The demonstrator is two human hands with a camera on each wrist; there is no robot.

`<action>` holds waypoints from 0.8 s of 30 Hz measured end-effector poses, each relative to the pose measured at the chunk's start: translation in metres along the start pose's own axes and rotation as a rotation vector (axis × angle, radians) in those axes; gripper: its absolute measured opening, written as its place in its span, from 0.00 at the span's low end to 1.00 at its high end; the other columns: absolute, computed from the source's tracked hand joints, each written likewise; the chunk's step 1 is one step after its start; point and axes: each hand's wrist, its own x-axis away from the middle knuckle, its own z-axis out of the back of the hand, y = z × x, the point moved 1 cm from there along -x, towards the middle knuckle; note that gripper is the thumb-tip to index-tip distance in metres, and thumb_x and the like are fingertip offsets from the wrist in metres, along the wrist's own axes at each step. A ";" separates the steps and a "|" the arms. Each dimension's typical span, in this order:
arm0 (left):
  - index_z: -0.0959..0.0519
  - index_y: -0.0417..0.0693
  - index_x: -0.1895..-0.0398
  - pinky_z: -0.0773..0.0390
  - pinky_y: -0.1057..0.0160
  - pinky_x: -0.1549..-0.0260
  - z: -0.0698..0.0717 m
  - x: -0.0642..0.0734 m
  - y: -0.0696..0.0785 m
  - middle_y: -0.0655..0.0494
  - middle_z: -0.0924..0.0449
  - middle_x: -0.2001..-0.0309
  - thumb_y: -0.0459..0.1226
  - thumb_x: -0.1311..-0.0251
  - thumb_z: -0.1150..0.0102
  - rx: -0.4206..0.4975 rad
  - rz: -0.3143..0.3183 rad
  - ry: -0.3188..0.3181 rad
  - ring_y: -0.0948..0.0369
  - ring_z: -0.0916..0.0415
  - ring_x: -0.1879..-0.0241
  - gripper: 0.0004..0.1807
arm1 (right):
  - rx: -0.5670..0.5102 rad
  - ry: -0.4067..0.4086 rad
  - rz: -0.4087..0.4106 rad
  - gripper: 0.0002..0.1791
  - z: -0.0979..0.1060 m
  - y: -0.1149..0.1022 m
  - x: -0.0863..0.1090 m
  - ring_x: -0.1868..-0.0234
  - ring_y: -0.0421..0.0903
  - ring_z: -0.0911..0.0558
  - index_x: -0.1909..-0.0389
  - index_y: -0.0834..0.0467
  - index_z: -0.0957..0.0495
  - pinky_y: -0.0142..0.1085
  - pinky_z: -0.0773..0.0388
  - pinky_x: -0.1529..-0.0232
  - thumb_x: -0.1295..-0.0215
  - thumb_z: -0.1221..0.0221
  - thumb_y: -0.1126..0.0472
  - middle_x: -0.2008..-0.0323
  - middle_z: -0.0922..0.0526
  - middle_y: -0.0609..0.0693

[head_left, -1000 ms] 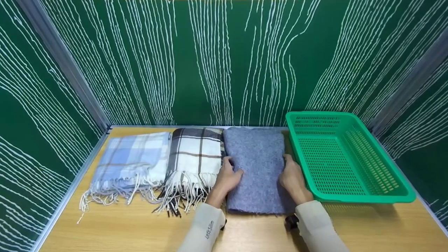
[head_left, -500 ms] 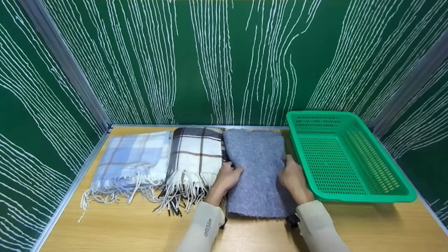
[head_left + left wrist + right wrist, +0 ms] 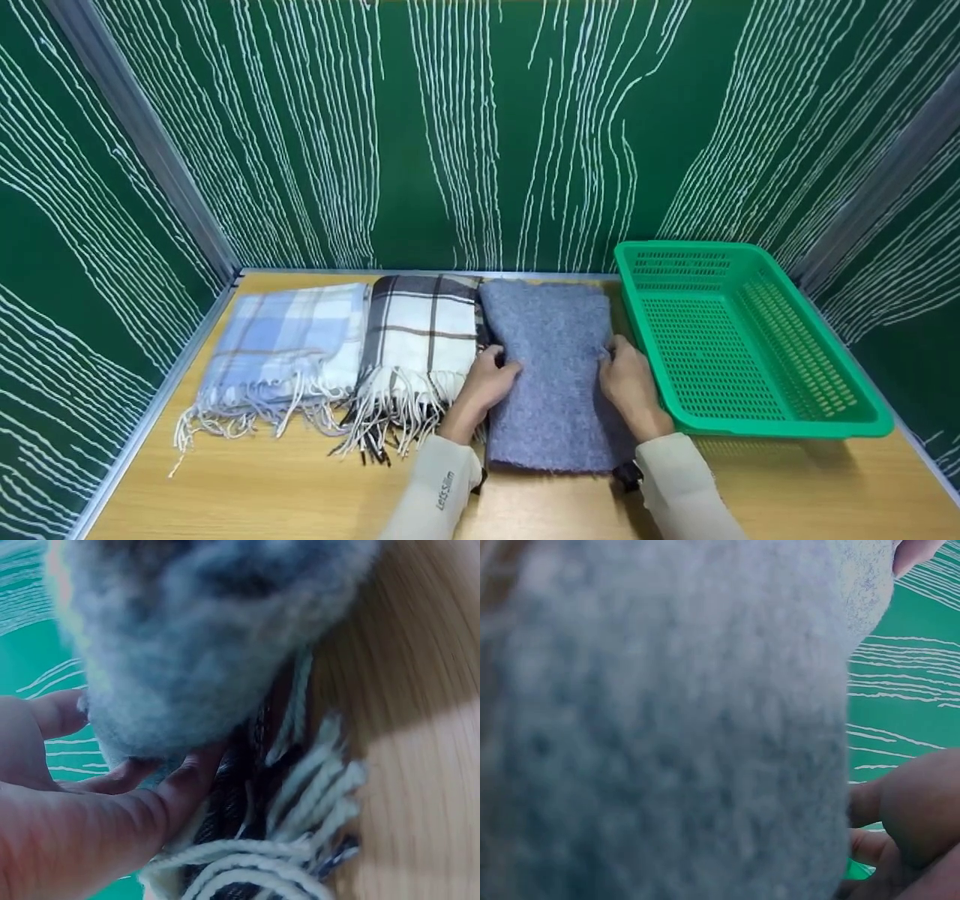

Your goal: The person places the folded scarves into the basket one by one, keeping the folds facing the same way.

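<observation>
A folded grey-blue woolly scarf [image 3: 556, 390] is held between both hands, its far edge slightly curved. My left hand [image 3: 486, 384] grips its left side, thumb on top and fingers tucked beneath; the left wrist view shows those fingers [image 3: 187, 776] under the fuzzy fold. On the opposite side, my right hand [image 3: 630, 381] pinches the scarf's edge close to the basket. In the right wrist view grey cloth fills most of the picture, partly hiding that hand [image 3: 922, 817]. A white and dark-brown checked scarf [image 3: 424, 337] with tassels lies folded just left of my left hand.
A green perforated plastic basket [image 3: 652, 360] stands at the right, holding nothing visible. Far left lies a folded light-blue and white checked scarf [image 3: 281, 341] with fringe. Green panels [image 3: 405, 150] with white wavy lines enclose the wooden table [image 3: 285, 487].
The grey-blue scarf has come slightly toward me, its far edge drawing away from the back wall and bending between the hands. Both hands keep their hold with little movement.
</observation>
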 end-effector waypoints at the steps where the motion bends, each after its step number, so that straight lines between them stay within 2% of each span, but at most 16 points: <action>1: 0.29 0.28 0.32 0.28 0.45 0.32 0.000 0.000 0.000 0.32 0.25 0.33 0.35 0.32 0.44 0.000 -0.005 0.007 0.42 0.28 0.32 0.28 | 0.005 -0.002 -0.001 0.05 0.000 0.000 0.001 0.56 0.72 0.17 0.56 0.73 0.25 0.61 0.20 0.58 0.27 0.45 0.72 0.58 0.18 0.75; 6: 0.26 0.27 0.39 0.23 0.47 0.42 0.000 -0.002 -0.003 0.37 0.19 0.48 0.32 0.35 0.43 0.019 -0.027 0.048 0.47 0.23 0.47 0.23 | 0.022 -0.031 -0.008 0.05 0.003 -0.003 0.003 0.57 0.71 0.17 0.55 0.71 0.26 0.60 0.20 0.59 0.29 0.45 0.74 0.57 0.18 0.74; 12: 0.26 0.30 0.44 0.21 0.51 0.50 0.002 -0.001 -0.006 0.39 0.17 0.54 0.30 0.36 0.41 0.070 -0.045 0.064 0.51 0.22 0.55 0.18 | 0.020 -0.044 -0.028 0.07 0.005 -0.007 0.005 0.63 0.67 0.17 0.55 0.68 0.27 0.57 0.21 0.64 0.32 0.46 0.76 0.62 0.18 0.71; 15: 0.26 0.33 0.45 0.21 0.53 0.53 0.004 0.000 -0.007 0.40 0.16 0.55 0.30 0.35 0.41 0.080 -0.050 0.066 0.53 0.22 0.58 0.17 | 0.013 -0.036 -0.021 0.09 0.006 -0.009 0.007 0.67 0.65 0.18 0.56 0.68 0.28 0.56 0.22 0.66 0.35 0.48 0.77 0.63 0.18 0.70; 18: 0.26 0.34 0.45 0.22 0.54 0.55 0.004 0.001 -0.007 0.41 0.15 0.56 0.29 0.36 0.41 0.084 -0.054 0.086 0.53 0.22 0.59 0.17 | 0.008 -0.042 -0.019 0.10 0.007 -0.013 0.009 0.66 0.64 0.18 0.54 0.68 0.27 0.56 0.22 0.66 0.35 0.47 0.77 0.60 0.17 0.71; 24: 0.31 0.36 0.42 0.24 0.54 0.53 0.006 0.004 -0.007 0.40 0.16 0.55 0.28 0.39 0.41 0.091 -0.062 0.127 0.51 0.22 0.56 0.21 | -0.010 -0.037 -0.010 0.10 0.011 -0.022 0.011 0.59 0.68 0.17 0.54 0.66 0.25 0.61 0.21 0.59 0.34 0.44 0.76 0.55 0.15 0.70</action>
